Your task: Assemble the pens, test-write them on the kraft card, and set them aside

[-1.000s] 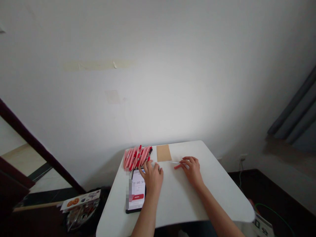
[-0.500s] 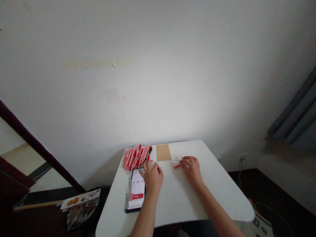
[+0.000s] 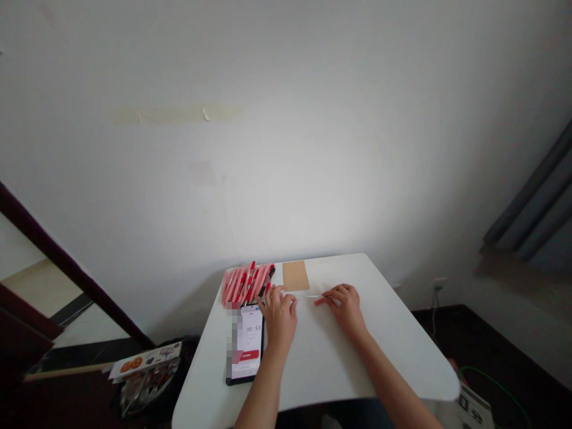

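Observation:
Over the table's middle, my left hand (image 3: 280, 313) is closed, its fingertips pinching a pen part that is mostly hidden, with a bit of pink showing. To its right, my right hand (image 3: 346, 307) pinches a thin whitish pen refill (image 3: 311, 296), which points left and spans the gap to the left fingertips. A short pink pen piece (image 3: 319, 301) sticks out below the refill from the same right fingers. Whether the refill's left end is inside the left hand's part cannot be made out.
A row of pink, red and black pens (image 3: 245, 283) lies at the table's back left. In front of them is a phone (image 3: 251, 339) with a running timer. A brown card (image 3: 295, 275) lies at the back of the white table (image 3: 326, 369).
My left hand has moved slightly right, off the phone's edge and closer to the refill. The refill now bridges the gap between both hands. The phone's timer went from 52 to 53.

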A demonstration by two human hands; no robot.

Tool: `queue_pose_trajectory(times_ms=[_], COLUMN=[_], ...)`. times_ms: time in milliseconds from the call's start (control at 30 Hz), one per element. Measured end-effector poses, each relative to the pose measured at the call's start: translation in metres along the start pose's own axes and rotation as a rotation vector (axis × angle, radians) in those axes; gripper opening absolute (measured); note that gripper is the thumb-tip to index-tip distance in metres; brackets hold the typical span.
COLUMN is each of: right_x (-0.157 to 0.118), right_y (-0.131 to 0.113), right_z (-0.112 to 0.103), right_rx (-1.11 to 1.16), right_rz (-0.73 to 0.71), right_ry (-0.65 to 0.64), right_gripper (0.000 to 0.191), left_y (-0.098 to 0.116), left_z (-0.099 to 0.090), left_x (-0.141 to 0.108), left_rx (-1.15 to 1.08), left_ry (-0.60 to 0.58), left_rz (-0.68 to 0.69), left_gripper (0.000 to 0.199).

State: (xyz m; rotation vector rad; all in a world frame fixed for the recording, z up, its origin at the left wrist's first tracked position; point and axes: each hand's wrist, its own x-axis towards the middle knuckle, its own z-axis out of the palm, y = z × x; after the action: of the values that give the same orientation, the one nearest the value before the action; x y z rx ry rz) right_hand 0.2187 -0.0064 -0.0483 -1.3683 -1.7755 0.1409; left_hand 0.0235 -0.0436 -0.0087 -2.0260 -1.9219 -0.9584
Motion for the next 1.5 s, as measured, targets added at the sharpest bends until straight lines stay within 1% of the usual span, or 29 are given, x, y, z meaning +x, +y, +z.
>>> queue_pose_trajectory(times_ms=[267, 467, 767, 1167, 1333, 1500], right_x=[-0.001, 0.0, 0.0, 0.0, -0.001, -0.001], right_y=[-0.008, -0.011, -0.009, -0.01, -0.006, -0.004], right_z=[-0.005, -0.007, -0.005, -0.004, -0.001, 0.0], right_rx=[-0.007, -0.019, -0.002, -0.018, -0.012, -0.011], right_rz=[-0.009, -0.003, -0.013, -0.037, -0.041, -0.027], right_ry=[-0.026, -0.036, -0.051, -0.021, -0.023, -0.031], right_gripper=[0.016, 0.016, 0.014, 0.009, 0.01, 0.011], left_y=[-0.001, 0.001, 0.002, 0.001, 0.0, -0.002], left_z=[0.003, 0.0, 0.003, 0.008, 0.008, 0.012], left_x=[0.0, 0.0, 0.0, -0.002, -0.001, -0.001], left_rx=[-0.017, -0.022, -0.047, -0.084, -0.107, -0.118], left_ry=[0.006, 0.013, 0.016, 0.036, 0.041, 0.053], left_rz=[0.008, 0.02, 0.054, 0.1, 0.098, 0.099], left_gripper=[0.013, 0.013, 0.012, 0.013, 0.013, 0.014])
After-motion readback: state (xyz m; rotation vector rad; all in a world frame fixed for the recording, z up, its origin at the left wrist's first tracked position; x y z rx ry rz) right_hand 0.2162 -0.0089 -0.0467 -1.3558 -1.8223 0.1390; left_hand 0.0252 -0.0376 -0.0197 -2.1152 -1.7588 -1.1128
